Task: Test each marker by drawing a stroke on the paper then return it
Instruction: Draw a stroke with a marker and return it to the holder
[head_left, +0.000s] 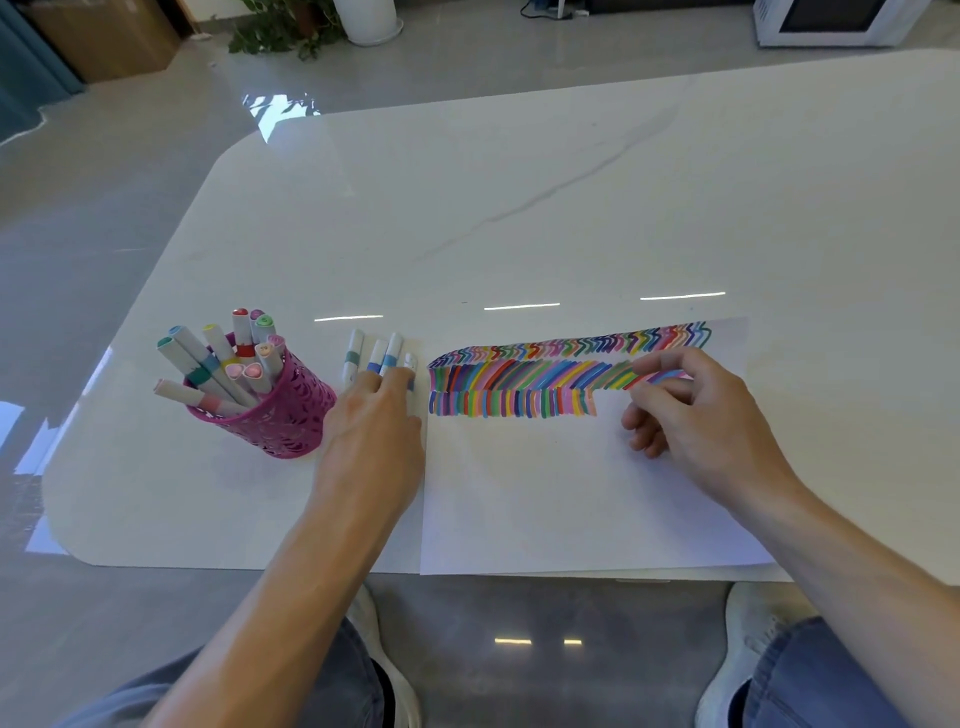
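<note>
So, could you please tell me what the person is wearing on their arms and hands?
Nothing that shows. The left forearm and right forearm are bare to the frame's edge, with no sleeves in view. The left hand and right hand wear no gloves, and I can see no watch, bracelet or ring.

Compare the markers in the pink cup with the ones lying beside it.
The cup markers stand tilted in the pink cup; the loose markers lie flat on the table. No hand touches the cup markers; the left hand rests on the loose markers. Both have white barrels with coloured bands.
</note>
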